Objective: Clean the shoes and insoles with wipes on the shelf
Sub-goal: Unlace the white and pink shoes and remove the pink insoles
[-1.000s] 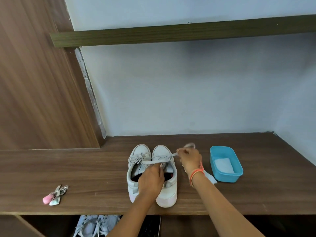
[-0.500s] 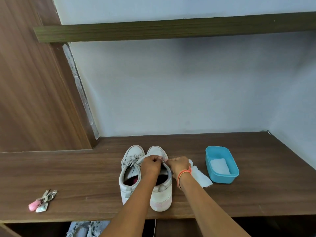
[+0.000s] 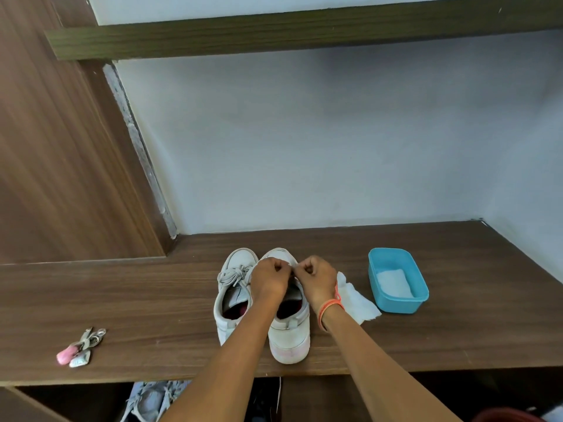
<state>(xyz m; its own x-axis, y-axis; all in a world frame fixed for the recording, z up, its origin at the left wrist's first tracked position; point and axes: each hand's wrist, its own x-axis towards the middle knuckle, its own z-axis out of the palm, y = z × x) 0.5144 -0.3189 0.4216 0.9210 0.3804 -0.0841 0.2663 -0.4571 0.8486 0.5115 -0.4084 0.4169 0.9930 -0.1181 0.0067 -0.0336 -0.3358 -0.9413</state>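
Head view, nearest first: below the front edge of the brown wood-grain shelf [image 3: 152, 300], another pale grey laced pair [image 3: 149, 400] sits in the lower compartment. On the shelf a pair of white low-top sneakers [image 3: 289, 339] stands side by side, heels toward the person. Both hands are over the tongue of the sneaker on the person's right. The left hand [image 3: 269, 277] and the right hand [image 3: 316, 277], which has an orange band at the wrist, are curled into loose fists, knuckles nearly touching. Each seems to pinch an end of that shoe's lace [image 3: 294, 271], though the fingers hide most of it. My judgement is that the step is undoing the lace to open the shoe, so the insole can come out. The next move calls for slackening the eyelets evenly, then reaching for a wipe. A crumpled white wipe [image 3: 356, 300] lies just beside the right wrist, and beyond it stands a blue rectangular plastic tub [image 3: 399, 304] holding folded white wipes [image 3: 393, 283]. Well to the left lies a bunch of keys with a pink fob [image 3: 79, 348]. No brand, label or writing can be read.
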